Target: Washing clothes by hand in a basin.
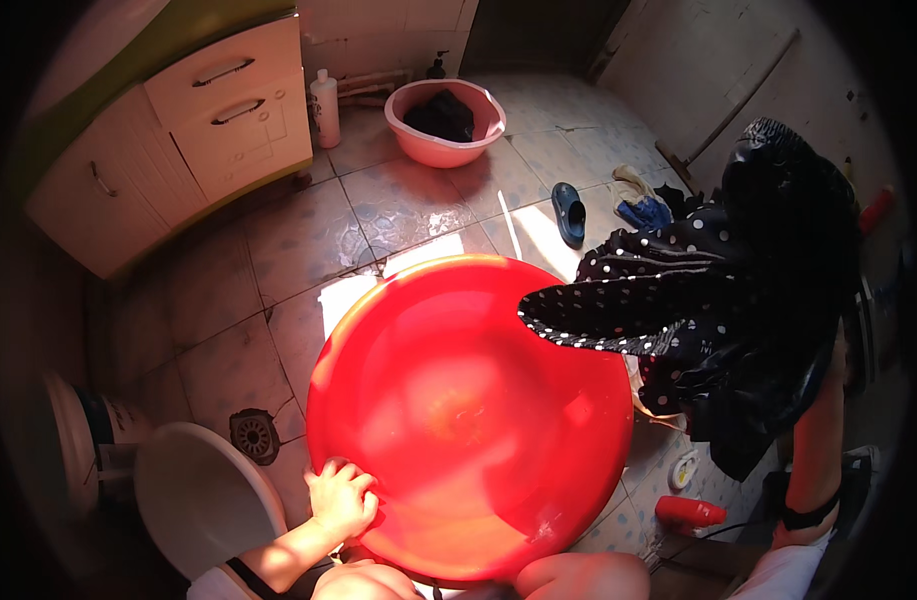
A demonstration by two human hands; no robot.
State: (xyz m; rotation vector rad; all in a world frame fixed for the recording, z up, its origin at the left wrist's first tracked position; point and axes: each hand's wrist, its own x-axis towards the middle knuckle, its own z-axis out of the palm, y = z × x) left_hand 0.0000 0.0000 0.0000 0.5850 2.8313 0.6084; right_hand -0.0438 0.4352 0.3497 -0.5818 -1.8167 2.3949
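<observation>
My left hand (341,500) is closed over the near-left rim of a large round red basin (468,350), fingers curled inside its edge. Sunlight falls across the basin's floor; whether a little water lies there I cannot tell. To the right, a black garment with white polka dots (698,270) is held up in the air, one gathered, elastic-looking end uppermost. Part of it hangs over the basin's right rim. My right forearm (816,440) rises behind the garment, whose cloth hides my right hand.
A pink basin (443,150) with dark cloth stands far off by a white bottle (325,110). One dark clog (568,215) lies on the tiles. A red bottle (688,512) lies at right; a pale basin (203,500) and floor drain (254,435) are left, below a cabinet (233,130).
</observation>
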